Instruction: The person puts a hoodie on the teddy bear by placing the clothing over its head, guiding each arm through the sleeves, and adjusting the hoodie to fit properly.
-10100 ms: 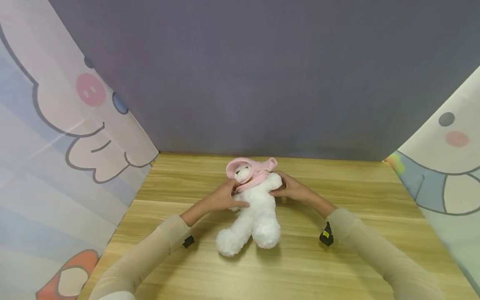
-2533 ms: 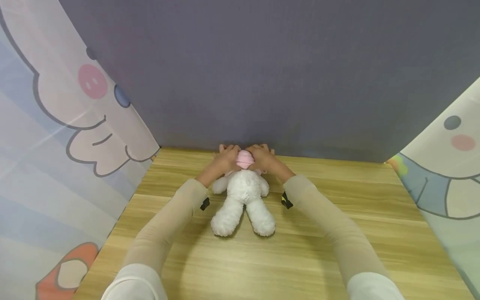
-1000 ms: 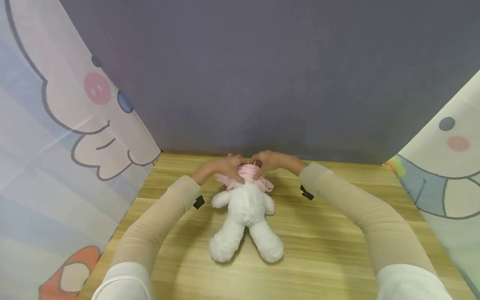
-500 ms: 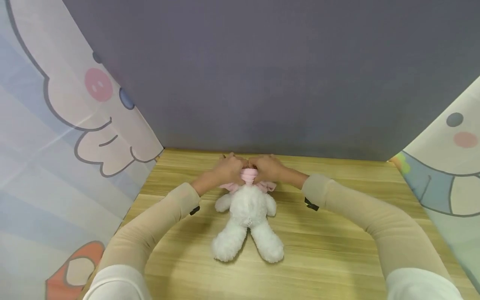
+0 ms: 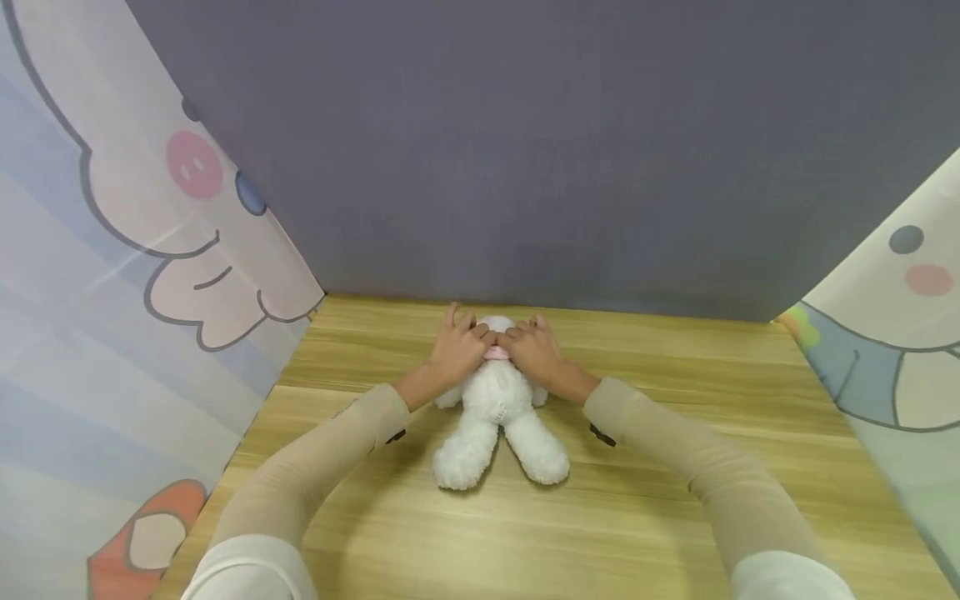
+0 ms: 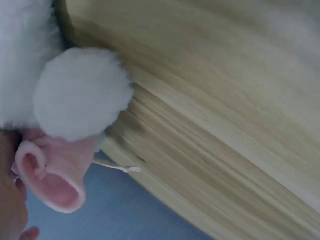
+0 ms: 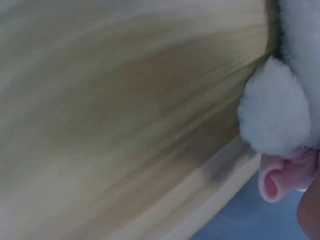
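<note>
A white fluffy plush toy (image 5: 498,392) lies on the wooden table with its legs toward me and its face out of sight. The pink hoodie (image 5: 497,353) is bunched at its neck, and the white crown of its head shows beyond my hands. My left hand (image 5: 459,350) grips the hoodie from the left, fingers curled. Opposite it, my right hand (image 5: 534,355) holds the cloth from the right, its knuckles close to the left's. An empty hoodie sleeve (image 6: 55,175) and a pale drawstring (image 6: 120,166) hang beside the toy's arm in the left wrist view.
The wooden table (image 5: 675,467) ends at a grey upright panel (image 5: 540,167) just beyond the toy's head. Cartoon-printed cloths (image 5: 97,333) stand along the left and right sides.
Half a second ago pink cloth covered the head; now it is drawn down to the neck and white fur shows. Earlier, the toy lay face up; it has been turned over.
</note>
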A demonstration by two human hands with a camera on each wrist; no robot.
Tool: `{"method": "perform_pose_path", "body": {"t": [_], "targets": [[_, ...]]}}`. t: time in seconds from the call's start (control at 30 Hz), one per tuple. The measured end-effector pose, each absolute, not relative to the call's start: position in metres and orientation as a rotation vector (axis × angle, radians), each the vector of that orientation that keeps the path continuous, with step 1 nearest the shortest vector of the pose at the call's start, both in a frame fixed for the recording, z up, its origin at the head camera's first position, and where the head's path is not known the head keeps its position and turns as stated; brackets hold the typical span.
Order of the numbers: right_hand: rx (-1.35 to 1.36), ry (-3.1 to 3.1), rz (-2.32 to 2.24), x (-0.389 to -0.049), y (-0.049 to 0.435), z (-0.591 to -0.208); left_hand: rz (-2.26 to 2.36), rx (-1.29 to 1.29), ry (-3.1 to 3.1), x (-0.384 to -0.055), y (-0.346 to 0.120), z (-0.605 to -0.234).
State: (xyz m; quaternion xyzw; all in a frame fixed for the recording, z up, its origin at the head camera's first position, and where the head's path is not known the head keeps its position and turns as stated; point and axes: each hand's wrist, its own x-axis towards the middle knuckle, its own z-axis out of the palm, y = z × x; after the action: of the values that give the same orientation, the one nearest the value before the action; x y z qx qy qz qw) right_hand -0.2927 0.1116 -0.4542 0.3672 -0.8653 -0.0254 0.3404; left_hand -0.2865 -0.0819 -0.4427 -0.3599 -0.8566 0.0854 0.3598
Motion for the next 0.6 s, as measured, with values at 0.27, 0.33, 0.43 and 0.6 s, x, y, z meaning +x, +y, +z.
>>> {"method": "perform_pose_path", "body": {"t": [0.27,0.33,0.43,0.6], "targets": [[0.949,-2.331,0.047,-0.308,0.107,-0.452,0.194,-0.918,-2.234,-0.299,-0.092,-0.443],[0.966,-2.438,0.122,-0.309,0.110,-0.446,0.107,-0.896,-2.354,-0.299,-0.096,-0.439],[1.011,-2.606,0.215,-0.311,0.116,-0.432,-0.071,-0.856,-2.565,-0.299,-0.103,-0.431],[1.033,-2.785,0.259,-0.313,0.123,-0.409,-0.151,-0.914,-2.747,-0.299,-0.110,-0.413]]}}
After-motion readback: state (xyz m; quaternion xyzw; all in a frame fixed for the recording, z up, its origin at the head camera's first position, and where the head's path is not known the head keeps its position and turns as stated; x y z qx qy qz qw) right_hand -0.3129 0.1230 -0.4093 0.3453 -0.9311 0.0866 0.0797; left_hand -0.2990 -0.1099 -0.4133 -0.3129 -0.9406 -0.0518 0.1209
